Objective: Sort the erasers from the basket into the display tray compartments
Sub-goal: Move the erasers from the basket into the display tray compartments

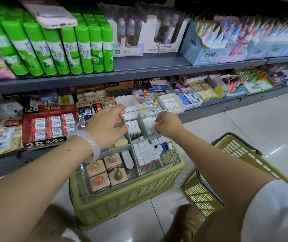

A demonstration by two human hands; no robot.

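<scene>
On the far left, a red 2B eraser box [50,125] sits on the lower shelf [139,73]. The left hand [105,126], fingers straight and released, reaches over the left part of the clear display tray [175,154], which rests on an upturned green crate [127,194]. White erasers [146,152] stand packed in the tray's compartments. The right hand [168,124] pinches a small white eraser [151,127] over the upper right compartment. At the right, the green basket [241,154] stands on the floor.

Overhanging shelf [139,74] above crowded tray [132,142]
</scene>
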